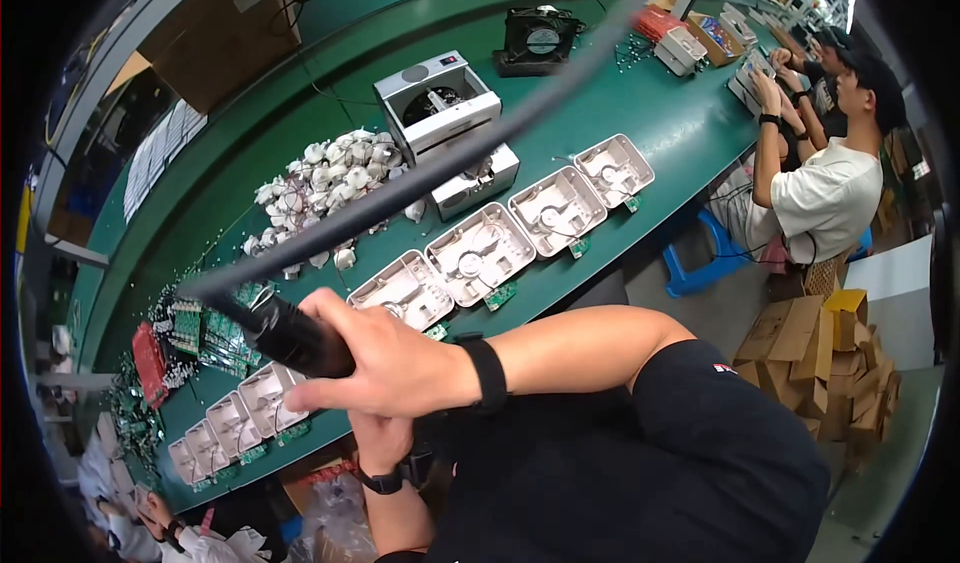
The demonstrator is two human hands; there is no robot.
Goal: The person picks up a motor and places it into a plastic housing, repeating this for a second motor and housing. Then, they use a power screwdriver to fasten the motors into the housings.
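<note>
My right hand (385, 358) is closed around a black electric screwdriver (300, 338), its round body pointing up and left. A metal ring shows at its top end, and a thick black cable (400, 188) arches from there across the view to the upper right. Under my right hand is my left hand (383, 441); its fingers are hidden. Beige plastic housings (480, 253) stand in a slanting row along the near table edge, both sides of my hands. Wires and round parts lie inside them, and small green circuit boards (500, 296) sit beside several.
Behind the row lie a heap of white wired parts (335, 178), a grey-white machine (440, 103) and a black fan (540, 40). Loose circuit boards (205, 338) cover the green table's left part. Seated co-workers (830, 188) are at the right, near a blue stool (705, 258) and cardboard (800, 353).
</note>
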